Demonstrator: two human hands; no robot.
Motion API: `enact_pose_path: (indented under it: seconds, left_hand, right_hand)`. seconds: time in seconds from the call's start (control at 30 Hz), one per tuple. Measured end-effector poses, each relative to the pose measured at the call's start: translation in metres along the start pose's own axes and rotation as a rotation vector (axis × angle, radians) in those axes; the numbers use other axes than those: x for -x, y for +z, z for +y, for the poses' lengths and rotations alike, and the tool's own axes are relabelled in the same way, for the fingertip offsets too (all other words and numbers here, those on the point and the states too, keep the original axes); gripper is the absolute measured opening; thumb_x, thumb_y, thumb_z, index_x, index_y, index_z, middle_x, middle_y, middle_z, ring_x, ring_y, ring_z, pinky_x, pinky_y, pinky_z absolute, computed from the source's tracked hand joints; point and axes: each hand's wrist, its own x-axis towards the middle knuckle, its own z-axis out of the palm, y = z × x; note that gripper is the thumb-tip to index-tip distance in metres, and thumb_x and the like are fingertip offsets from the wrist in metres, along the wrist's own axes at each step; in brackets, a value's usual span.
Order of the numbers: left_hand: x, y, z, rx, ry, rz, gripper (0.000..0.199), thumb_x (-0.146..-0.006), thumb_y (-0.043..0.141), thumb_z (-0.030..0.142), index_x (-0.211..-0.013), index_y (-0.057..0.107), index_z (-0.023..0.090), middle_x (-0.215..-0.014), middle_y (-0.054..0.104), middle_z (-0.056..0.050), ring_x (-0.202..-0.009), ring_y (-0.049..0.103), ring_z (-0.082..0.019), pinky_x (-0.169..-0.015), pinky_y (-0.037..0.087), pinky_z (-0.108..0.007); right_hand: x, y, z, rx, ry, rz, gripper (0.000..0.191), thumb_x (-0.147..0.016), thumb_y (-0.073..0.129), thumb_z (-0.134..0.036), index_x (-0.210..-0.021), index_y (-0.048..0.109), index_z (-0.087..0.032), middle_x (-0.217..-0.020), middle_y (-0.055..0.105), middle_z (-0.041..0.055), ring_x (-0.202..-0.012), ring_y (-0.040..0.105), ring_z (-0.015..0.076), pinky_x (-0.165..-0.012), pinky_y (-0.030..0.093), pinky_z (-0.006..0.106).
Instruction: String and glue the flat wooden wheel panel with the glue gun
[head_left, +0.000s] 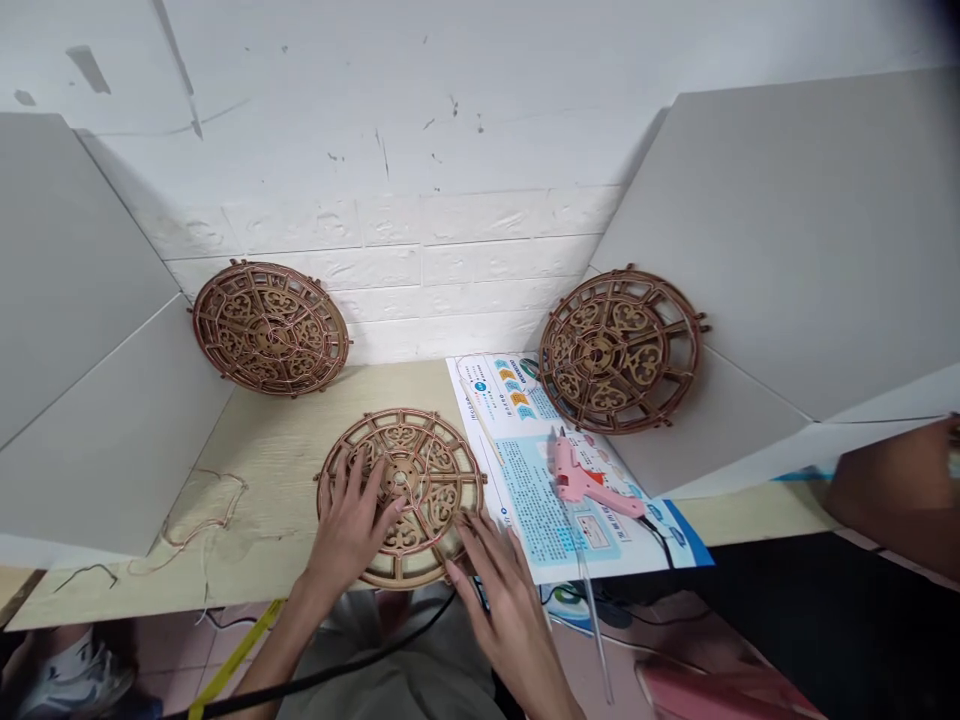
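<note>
A round openwork disc (442, 505), brown with scroll ornaments and thin coppery wire along its rings, lies flat on the table in front of me. My left hand (352, 520) rests on its left half, fingers spread and stretched out across the scrollwork. At the lower right rim is my right hand (499, 580), its fingers extended over the edge and the thumb apart from them. Neither hand is closed round the disc. A pale thread or wire crosses the disc near its hub.
Two similar discs lean upright, a left one (270, 330) and a right one (622, 350). A pink glue gun (589, 485) lies on a printed sheet (525, 510), with a clear glue stick (596, 630) hanging past the edge. Loose wire (225, 520) lies left. Grey panels (787, 250) flank the table.
</note>
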Motion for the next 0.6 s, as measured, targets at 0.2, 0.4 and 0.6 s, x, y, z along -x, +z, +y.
enact_pose_path:
  seconds: [0.2, 0.4, 0.6]
  left_hand:
    - [-0.021, -0.013, -0.011, 0.136, 0.134, -0.206, 0.067, -0.098, 0.044, 0.062, -0.158, 0.035, 0.032, -0.168, 0.021, -0.010, -0.155, 0.015, -0.040, -0.119, 0.015, -0.070]
    - [-0.043, -0.029, 0.007, 0.247, 0.260, -0.107, 0.038, -0.097, 0.054, 0.055, -0.108, 0.069, 0.022, -0.158, 0.044, -0.006, -0.155, 0.019, -0.034, -0.124, 0.027, -0.057]
    - [-0.054, -0.021, 0.021, 0.282, 0.276, -0.226, 0.023, -0.090, 0.066, 0.042, -0.089, 0.060, 0.020, -0.155, 0.047, -0.007, -0.154, 0.023, -0.037, -0.124, 0.017, -0.065]
  right_hand:
    - [-0.002, -0.047, 0.053, 0.049, 0.109, 0.144, 0.045, -0.102, 0.045, -0.021, -0.146, 0.050, -0.026, -0.127, 0.067, 0.0100, -0.118, 0.063, 0.0258, -0.097, 0.054, 0.042]
    - [-0.003, -0.074, 0.157, 0.498, 0.139, 0.023, 0.053, -0.091, 0.042, -0.014, -0.144, 0.048, -0.021, -0.121, 0.065, 0.0164, -0.112, 0.060, 0.0352, -0.088, 0.052, 0.051]
    - [-0.007, -0.071, 0.196, 0.542, 0.075, -0.088, 0.064, -0.089, 0.042, -0.010, -0.152, 0.037, -0.023, -0.094, 0.063, 0.0097, -0.080, 0.060, 0.0264, -0.075, 0.050, 0.040]
